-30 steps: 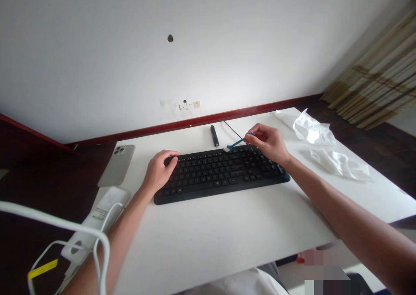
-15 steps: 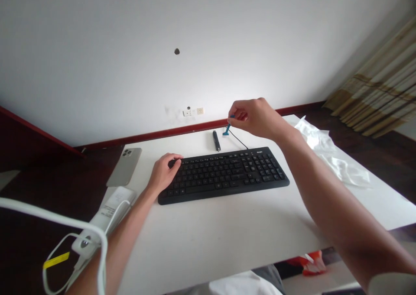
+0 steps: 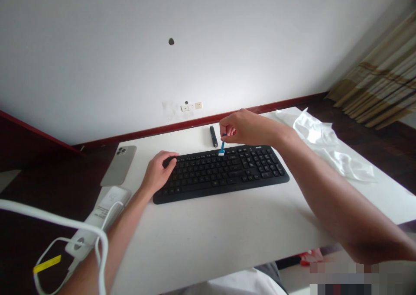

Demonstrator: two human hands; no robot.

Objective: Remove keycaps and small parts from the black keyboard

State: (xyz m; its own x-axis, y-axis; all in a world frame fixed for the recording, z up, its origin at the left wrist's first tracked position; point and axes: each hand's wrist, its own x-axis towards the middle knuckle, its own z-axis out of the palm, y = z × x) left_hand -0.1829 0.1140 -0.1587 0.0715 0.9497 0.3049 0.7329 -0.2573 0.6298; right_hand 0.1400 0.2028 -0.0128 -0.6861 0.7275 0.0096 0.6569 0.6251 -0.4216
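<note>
A black keyboard (image 3: 208,173) lies on the white table (image 3: 195,234). My left hand (image 3: 160,170) grips the keyboard's far left corner, thumb on top and fingers around the back edge. In my right hand (image 3: 238,128) is a small blue brush (image 3: 222,149) with white bristles, pinched by its handle. The bristles point down at the keyboard's upper rows, at or just over the keys; exact contact is hard to tell. Behind the keyboard, close to the brush, lies a black pen-like stick (image 3: 213,136).
A phone (image 3: 118,165) lies at the table's left edge, with a white power strip (image 3: 97,219) and cables nearer me. Crumpled clear plastic bags (image 3: 325,139) lie on the right. The wall (image 3: 130,69) stands behind the table.
My right hand has brought the brush from behind the keyboard down and toward me onto its upper rows. My left hand keeps its hold on the corner. The view has shifted slightly.
</note>
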